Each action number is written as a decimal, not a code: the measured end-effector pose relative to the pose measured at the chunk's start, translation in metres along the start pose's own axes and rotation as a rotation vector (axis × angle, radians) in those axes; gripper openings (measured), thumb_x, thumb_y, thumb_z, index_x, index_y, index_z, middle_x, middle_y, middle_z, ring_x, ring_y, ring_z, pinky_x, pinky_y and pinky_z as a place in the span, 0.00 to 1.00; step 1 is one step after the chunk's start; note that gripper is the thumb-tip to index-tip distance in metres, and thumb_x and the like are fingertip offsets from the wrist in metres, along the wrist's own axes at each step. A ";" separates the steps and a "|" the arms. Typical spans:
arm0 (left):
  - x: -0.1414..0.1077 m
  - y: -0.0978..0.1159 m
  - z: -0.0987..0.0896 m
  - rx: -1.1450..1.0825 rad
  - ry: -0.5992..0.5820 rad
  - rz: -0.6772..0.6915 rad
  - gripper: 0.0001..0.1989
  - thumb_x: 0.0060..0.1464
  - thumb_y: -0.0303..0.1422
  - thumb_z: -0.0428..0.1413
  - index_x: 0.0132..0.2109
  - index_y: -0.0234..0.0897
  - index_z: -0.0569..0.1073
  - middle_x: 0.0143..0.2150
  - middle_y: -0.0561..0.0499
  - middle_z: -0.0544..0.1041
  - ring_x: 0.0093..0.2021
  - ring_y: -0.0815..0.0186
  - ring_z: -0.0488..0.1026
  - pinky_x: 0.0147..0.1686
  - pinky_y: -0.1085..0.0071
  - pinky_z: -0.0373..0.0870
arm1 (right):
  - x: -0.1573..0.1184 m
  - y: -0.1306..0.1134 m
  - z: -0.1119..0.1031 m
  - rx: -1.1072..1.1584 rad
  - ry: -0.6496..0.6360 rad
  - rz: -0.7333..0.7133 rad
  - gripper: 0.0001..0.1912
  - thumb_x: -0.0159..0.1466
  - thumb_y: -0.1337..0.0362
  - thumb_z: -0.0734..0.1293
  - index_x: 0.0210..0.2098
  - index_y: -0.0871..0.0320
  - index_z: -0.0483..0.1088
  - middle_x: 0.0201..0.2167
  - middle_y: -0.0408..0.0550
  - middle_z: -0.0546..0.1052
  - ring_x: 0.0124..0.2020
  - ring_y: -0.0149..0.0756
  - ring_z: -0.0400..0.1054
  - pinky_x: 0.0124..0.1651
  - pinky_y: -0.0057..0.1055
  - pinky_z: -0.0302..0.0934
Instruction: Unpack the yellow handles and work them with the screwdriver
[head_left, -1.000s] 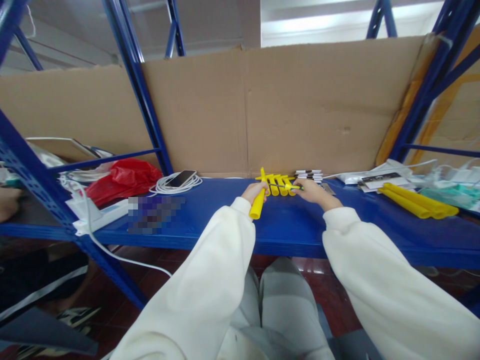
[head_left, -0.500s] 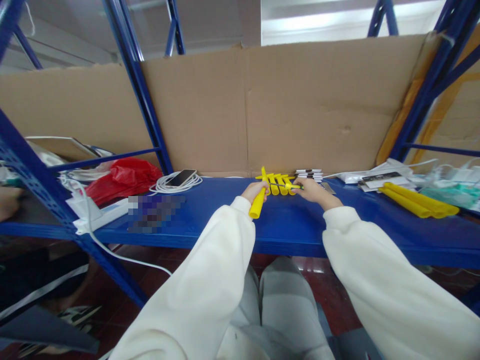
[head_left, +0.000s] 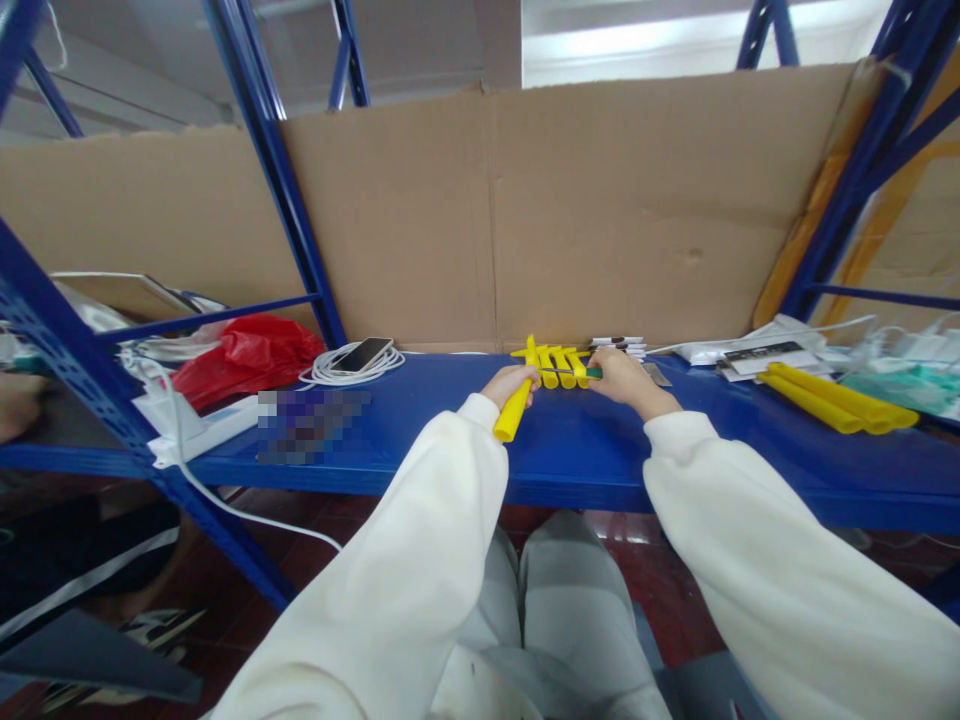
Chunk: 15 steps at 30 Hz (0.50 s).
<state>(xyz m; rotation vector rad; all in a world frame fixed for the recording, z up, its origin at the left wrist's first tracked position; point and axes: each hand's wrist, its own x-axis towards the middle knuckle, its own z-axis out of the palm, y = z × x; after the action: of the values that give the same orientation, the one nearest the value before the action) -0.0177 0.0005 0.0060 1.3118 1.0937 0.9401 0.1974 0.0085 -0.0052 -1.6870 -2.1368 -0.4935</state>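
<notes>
My left hand (head_left: 511, 384) is closed around a yellow plastic tube (head_left: 510, 417) whose open end points down toward me; a narrower yellow part sticks up past my fingers. My right hand (head_left: 622, 378) grips the green handle of a screwdriver (head_left: 595, 373). Its thin shaft runs left and reaches the yellow tube near my left fingers; the exact contact of the tip is too small to make out. Behind the shaft, several similar yellow pieces (head_left: 563, 381) stand side by side in a row on the blue shelf (head_left: 442, 430).
Small black-and-white packs (head_left: 628, 345) lie behind my right hand. More yellow tubes (head_left: 832, 398) rest at the right. To the left are a phone (head_left: 363, 355) on a coiled white cable (head_left: 319, 375) and a red bag (head_left: 251, 352). A cardboard sheet (head_left: 600, 210) walls the back.
My right hand has shifted and turned on the screwdriver, so its handle now shows green between the fingers. The tube in my left hand has tipped slightly, its lower end moving a little left.
</notes>
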 end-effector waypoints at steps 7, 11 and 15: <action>0.001 -0.002 0.001 0.023 -0.014 0.057 0.10 0.50 0.21 0.51 0.24 0.37 0.63 0.15 0.58 0.64 0.12 0.74 0.59 0.15 0.77 0.58 | -0.008 -0.013 -0.014 -0.121 -0.013 0.128 0.15 0.64 0.60 0.67 0.47 0.61 0.74 0.46 0.60 0.80 0.44 0.49 0.76 0.41 0.34 0.64; 0.001 -0.001 0.002 0.027 -0.005 0.075 0.11 0.52 0.21 0.49 0.25 0.37 0.63 0.15 0.58 0.65 0.12 0.74 0.59 0.15 0.77 0.58 | -0.009 -0.015 -0.017 -0.164 -0.013 0.166 0.19 0.65 0.54 0.67 0.49 0.61 0.73 0.41 0.62 0.81 0.44 0.51 0.76 0.40 0.35 0.64; 0.000 0.000 0.002 0.045 0.014 0.068 0.11 0.52 0.20 0.50 0.24 0.37 0.63 0.15 0.58 0.65 0.12 0.74 0.59 0.15 0.77 0.58 | -0.006 -0.010 -0.012 -0.130 0.003 0.107 0.16 0.65 0.58 0.66 0.47 0.61 0.74 0.44 0.62 0.80 0.46 0.51 0.75 0.44 0.37 0.65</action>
<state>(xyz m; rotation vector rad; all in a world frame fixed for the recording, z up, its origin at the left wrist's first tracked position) -0.0160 0.0004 0.0059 1.3884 1.0928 0.9807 0.1903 -0.0046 0.0021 -1.8575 -2.0389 -0.6151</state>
